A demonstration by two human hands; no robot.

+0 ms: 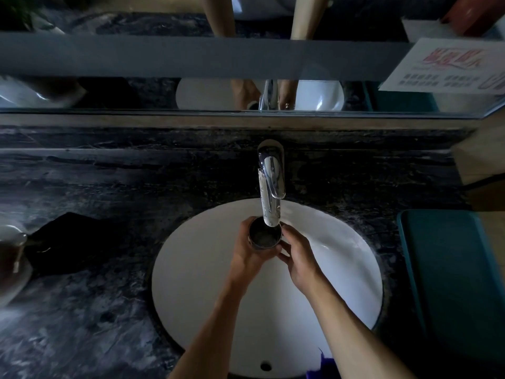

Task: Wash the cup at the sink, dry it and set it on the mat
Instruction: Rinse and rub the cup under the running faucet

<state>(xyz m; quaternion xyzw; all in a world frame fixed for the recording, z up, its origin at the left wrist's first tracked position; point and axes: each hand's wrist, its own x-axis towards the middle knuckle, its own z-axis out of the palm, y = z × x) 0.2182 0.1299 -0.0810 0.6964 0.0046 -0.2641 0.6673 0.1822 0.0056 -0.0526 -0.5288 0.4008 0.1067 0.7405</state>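
Head view looks straight down on a small dark metal cup (264, 237) held over the round white basin (196, 269), directly beneath the chrome faucet's (270, 184) spout. The left hand (247, 258) wraps the cup's left side and base, fingers curled on its wall; the right hand (296, 258) pinches the right wall and rim with thumb and fingertips. So each grip is closed on the cup, one from each side, neither plainly nearer. Its long axis stands nearly upright, mouth up toward the spout, tilted slightly to the camera. Inside looks wet and grey, with a faint sheen at the bottom; whether water is running I cannot tell. A teal rectangular mat (453, 283) lies on the dark marbled surface (95, 310), well apart to the right, and a black cloth (73, 242) lies left of the basin.
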